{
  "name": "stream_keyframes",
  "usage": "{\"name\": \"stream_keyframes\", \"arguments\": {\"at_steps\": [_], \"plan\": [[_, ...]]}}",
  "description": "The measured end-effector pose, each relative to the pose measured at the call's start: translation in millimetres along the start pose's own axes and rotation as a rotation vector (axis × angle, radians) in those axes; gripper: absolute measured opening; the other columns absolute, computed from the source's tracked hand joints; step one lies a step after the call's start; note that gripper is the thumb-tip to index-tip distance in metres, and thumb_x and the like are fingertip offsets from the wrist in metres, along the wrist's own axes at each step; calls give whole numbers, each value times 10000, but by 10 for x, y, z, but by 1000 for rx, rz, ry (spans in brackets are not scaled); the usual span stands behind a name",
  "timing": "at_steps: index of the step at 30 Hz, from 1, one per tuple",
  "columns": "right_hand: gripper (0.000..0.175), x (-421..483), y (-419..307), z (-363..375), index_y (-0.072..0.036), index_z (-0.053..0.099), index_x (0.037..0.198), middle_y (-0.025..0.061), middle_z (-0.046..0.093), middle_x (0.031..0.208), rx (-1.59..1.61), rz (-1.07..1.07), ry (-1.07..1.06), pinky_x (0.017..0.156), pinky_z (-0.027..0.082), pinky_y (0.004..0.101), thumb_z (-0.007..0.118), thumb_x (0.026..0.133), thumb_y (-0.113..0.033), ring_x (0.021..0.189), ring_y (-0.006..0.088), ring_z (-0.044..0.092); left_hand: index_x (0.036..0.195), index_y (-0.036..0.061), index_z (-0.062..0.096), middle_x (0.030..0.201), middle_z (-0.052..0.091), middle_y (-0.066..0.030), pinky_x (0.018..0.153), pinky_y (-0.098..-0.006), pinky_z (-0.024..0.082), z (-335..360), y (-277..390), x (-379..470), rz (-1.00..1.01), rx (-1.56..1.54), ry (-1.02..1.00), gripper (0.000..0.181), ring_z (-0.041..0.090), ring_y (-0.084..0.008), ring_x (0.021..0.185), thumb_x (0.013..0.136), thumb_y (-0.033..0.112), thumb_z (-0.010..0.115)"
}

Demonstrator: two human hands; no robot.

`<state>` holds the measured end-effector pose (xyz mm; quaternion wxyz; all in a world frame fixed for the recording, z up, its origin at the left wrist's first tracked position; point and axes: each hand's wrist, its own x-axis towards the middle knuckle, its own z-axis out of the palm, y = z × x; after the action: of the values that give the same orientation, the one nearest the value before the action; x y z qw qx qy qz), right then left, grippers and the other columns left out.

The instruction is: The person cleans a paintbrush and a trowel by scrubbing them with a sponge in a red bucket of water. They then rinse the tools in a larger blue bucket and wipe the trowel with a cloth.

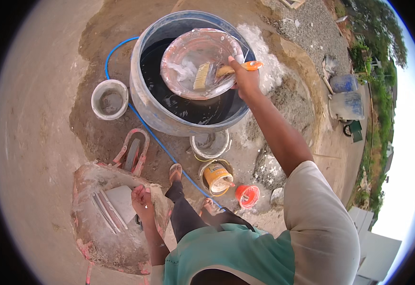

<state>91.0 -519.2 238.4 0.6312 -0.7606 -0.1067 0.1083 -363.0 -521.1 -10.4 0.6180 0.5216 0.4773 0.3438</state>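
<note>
My right hand (244,77) holds a wide paint brush (214,74) with an orange-tipped wooden handle, and meets the rim of a pinkish, white-stained bucket (202,64). The brush lies over that bucket's mouth; whitish residue shows inside. Beneath the bucket is a large blue drum (193,124) holding dark water. My left hand (142,203), fingers curled, is above a wheelbarrow tray (114,249), beside a pale flat sheet (120,203). Whether it touches anything there I cannot tell.
A blue hose (161,142) runs past the drum and my feet. Around the drum stand a grey bucket (110,99), another grey bucket (210,144), a yellow bucket (217,176) and a red bucket (247,196). The wheelbarrow's wheel (132,153) points towards the drum. Gravel (307,32) lies at upper right.
</note>
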Motion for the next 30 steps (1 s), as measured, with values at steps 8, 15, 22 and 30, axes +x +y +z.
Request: {"name": "stream_keyframes", "arguments": {"at_steps": [8, 15, 22, 30], "plan": [[341, -1048, -698, -830, -12, 593, 945, 54, 630, 767, 477, -1, 36, 382, 437, 260, 734, 827, -299, 516, 105, 563, 1358, 48, 374, 1287, 497, -156, 878, -423, 541, 1424, 2239, 141, -35, -584, -425, 624, 551, -234, 1127, 889, 318, 686], [347, -1090, -958, -1342, -23, 606, 822, 35, 610, 712, 466, 161, 126, 430, 423, 262, 780, 778, -320, 546, 104, 566, 1388, 17, 317, 1342, 453, -186, 870, -539, 552, 2342, 3576, 14, -320, -679, -610, 743, 519, -355, 1193, 883, 454, 644], [541, -1115, -1030, -1450, 39, 581, 1032, 126, 606, 894, -158, 42, 218, 639, 518, 385, 766, 761, -391, 741, 244, 645, 1310, -26, 393, 1244, 511, -162, 864, -555, 552, 2409, 3419, 71, -396, -584, -418, 570, 563, -344, 1120, 758, -69, 530], [902, -1359, -1446, -1527, 122, 340, 1383, 280, 558, 1084, -556, -331, 217, 778, 516, 456, 721, 787, -437, 874, 415, 636, 1332, -15, 353, 1230, 501, -166, 917, -569, 515, 2533, 3403, -73, -350, -651, -402, 591, 556, -355, 1114, 770, -86, 524]]}}
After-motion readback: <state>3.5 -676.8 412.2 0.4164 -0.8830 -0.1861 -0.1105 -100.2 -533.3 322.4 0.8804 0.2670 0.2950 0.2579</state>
